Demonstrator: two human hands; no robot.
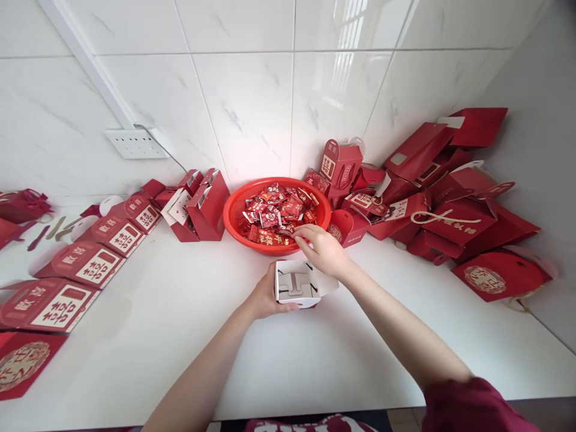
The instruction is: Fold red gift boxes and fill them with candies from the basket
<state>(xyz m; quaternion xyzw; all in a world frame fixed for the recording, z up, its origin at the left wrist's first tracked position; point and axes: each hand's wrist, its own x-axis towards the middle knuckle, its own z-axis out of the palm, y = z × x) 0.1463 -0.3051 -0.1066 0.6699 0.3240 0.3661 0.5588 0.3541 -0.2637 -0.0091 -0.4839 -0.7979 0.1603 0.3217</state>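
Observation:
A red plastic basket (231,223), heaped with small wrapped candies (291,206) in red and dark wrappers, stands against the tiled wall. My right hand (321,245) reaches over its near rim, thumb and fingers pinched at a wrapped candy (286,230). Just in front of the basket, my left hand (265,295) grips a small gift box (294,283) from its left side. The box is open at the top, with a white inside, and its flap sticks out to the right under my right hand. I see no candy inside it.
A row of red gift boxes (96,264) runs along the left, with two open red boxes (207,207) left of the basket. Red boxes (468,210) lie piled on the right. A wall socket (135,144) has a cable hanging behind the boxes.

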